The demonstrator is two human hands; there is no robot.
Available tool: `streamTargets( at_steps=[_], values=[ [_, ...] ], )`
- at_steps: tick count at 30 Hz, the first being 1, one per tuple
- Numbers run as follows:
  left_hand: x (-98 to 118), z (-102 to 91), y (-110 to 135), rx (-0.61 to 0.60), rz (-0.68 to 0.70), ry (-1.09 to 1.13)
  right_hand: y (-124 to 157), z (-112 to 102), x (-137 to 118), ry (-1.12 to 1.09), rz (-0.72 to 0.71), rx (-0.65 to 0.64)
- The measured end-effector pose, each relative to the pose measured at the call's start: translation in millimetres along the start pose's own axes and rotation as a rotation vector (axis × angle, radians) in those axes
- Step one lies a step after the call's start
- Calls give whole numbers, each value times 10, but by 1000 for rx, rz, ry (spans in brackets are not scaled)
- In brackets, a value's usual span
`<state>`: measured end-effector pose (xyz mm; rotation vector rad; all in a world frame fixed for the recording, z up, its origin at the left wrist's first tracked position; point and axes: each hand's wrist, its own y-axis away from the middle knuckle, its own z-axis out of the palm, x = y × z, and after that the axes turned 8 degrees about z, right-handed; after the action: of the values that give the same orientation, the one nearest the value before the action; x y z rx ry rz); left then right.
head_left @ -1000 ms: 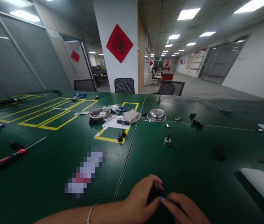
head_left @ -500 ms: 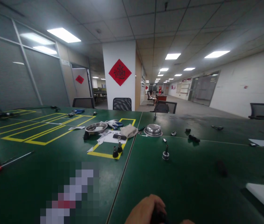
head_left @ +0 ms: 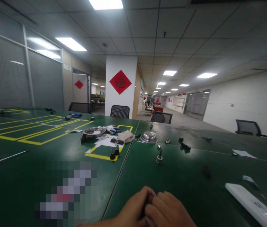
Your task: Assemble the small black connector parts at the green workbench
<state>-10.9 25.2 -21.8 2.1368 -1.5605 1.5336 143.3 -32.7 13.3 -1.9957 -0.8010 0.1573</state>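
1. We have our left hand [head_left: 135,203] and right hand [head_left: 167,208] together, nearer us than the upturned steel bowl [head_left: 149,138], fingers curled and touching.
2. Between them sits one dark patch [head_left: 144,206]; we cannot tell whether it is a held object, nor how tightly either hand closes.
3. On the bowl's near side, one round-based metal fitting [head_left: 159,158] stands upright, its stem pointing up.
4. Left of the bowl we count one crumpled beige cloth [head_left: 126,136], one shallow steel dish [head_left: 95,132] and two black cone-shaped fittings [head_left: 113,155].
5. Right of the bowl, two small black pieces [head_left: 185,146] lie near each other; farther right and nearer us, one white slab [head_left: 251,200].
6. Beyond the bowl we see three mesh-backed chairs [head_left: 120,112].
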Motion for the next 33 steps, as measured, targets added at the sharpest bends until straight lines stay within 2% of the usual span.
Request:
streamTargets(
  at_steps=[2, 7, 10, 14, 22, 33],
  values=[
    [4, -1, 0, 2, -7, -19, -10, 28, 34, 21, -17, 43],
    [49, 12, 2, -3, -54, -77, 259, 132, 73, -50, 195, 51],
    [137, 9, -6, 12, -54, -110, 291, 117, 36, -177, 306, -33],
    [209, -10, -29, 12, -9, -157, 224, 90, 5, -218, 394, -109],
    [217, 9, -74, 30, -22, -231, 287, 136, 73, -209, 437, -223],
    [108, -14, -108, -33, -132, -267, 323, 82, 64, -192, 484, -345]
  ],
)
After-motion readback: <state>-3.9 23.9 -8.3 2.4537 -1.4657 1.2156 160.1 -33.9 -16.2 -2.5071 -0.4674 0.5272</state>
